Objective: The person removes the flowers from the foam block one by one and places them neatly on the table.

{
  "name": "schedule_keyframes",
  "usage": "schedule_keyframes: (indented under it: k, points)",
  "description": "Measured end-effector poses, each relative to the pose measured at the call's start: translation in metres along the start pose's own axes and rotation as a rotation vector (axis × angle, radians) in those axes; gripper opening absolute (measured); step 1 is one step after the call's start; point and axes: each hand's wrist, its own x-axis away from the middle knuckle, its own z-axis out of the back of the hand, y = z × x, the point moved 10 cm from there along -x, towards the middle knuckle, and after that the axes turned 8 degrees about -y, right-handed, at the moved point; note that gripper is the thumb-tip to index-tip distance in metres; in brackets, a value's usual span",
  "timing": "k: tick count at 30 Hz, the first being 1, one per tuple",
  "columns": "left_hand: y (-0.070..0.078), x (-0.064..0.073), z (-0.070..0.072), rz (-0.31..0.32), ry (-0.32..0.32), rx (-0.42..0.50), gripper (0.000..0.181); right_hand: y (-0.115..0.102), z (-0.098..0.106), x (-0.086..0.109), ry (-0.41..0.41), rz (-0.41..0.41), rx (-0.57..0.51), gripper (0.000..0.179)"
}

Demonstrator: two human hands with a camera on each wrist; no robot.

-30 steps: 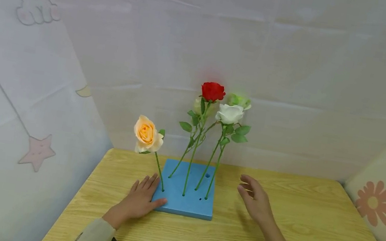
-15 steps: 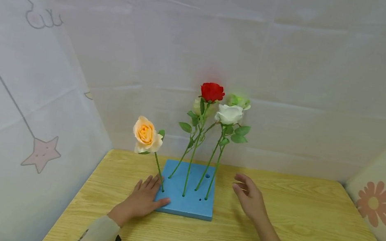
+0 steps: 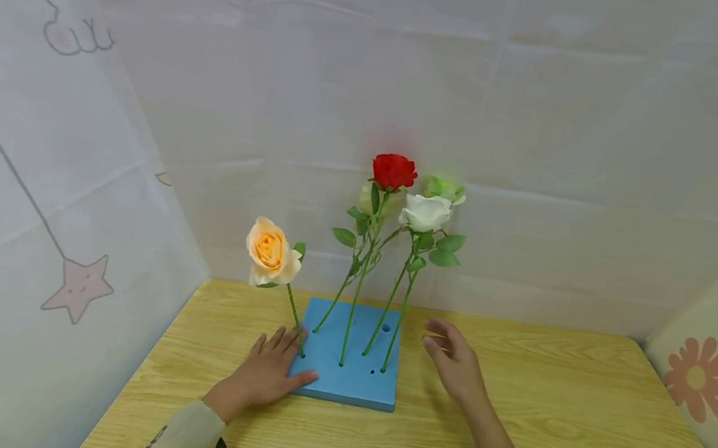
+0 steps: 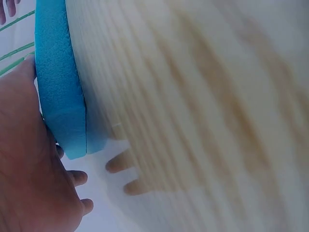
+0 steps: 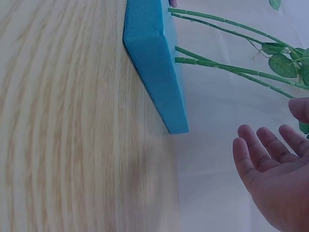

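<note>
A blue foam block (image 3: 345, 386) lies on the table with several artificial roses standing in it. My left hand (image 3: 265, 375) rests at its left edge, fingers spread and thumb on the top face. Closest to that hand is the peach rose (image 3: 271, 251), leaning left. The red rose (image 3: 394, 173) rises from the middle, partly covering a pale rose (image 3: 369, 199). On the right, a white rose (image 3: 426, 213) stands before a green rose (image 3: 445, 189). My right hand (image 3: 454, 366) hovers right of the block, fingers loosely bent, holding nothing; the right wrist view shows its palm (image 5: 285, 188).
The block has a larger hole (image 3: 386, 328) near its back right corner and a small hole (image 3: 372, 371) near the front right. Wood-grain table (image 3: 579, 427) extends on both sides. A pale curtain (image 3: 548, 167) hangs behind, with printed cloth walls at the sides.
My right hand has drifted left, closer to the block. My left hand has slid slightly right along the block's edge. The roses stay in the block.
</note>
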Motion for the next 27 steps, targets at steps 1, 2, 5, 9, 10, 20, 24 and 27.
schedule_keyframes:
  k: [1, 2, 5, 9, 10, 20, 24, 27]
  points:
    - [-0.001, -0.001, -0.002, 0.003, -0.003, -0.015, 0.093, 0.0, 0.0, -0.001, -0.001, -0.001, -0.007, 0.047]
    - [-0.002, -0.001, -0.003, 0.002, 0.0, -0.023, 0.093, 0.0, -0.001, -0.001, -0.007, -0.004, -0.019, 0.048]
    - [-0.002, -0.002, -0.004, 0.002, -0.001, -0.042, 0.093, -0.004, -0.003, -0.002, -0.02, -0.019, -0.054, 0.048]
    - [0.0, -0.001, -0.002, 0.006, -0.002, -0.056, 0.092, -0.001, -0.006, -0.007, -0.035, -0.041, -0.087, 0.048]
    - [0.0, -0.001, -0.002, 0.008, -0.003, -0.063, 0.092, 0.004, -0.007, -0.009, -0.035, -0.041, -0.097, 0.048]
    - [0.008, 0.002, 0.002, -0.005, 0.004, -0.065, 0.089, 0.005, -0.02, -0.019, -0.074, -0.018, -0.225, 0.051]
    - [0.007, 0.001, 0.001, -0.015, 0.013, -0.066, 0.089, 0.005, -0.023, -0.022, -0.079, -0.003, -0.247, 0.052]
    - [0.004, 0.0, 0.0, -0.016, 0.022, -0.085, 0.091, 0.004, -0.026, -0.024, -0.087, -0.01, -0.264, 0.051]
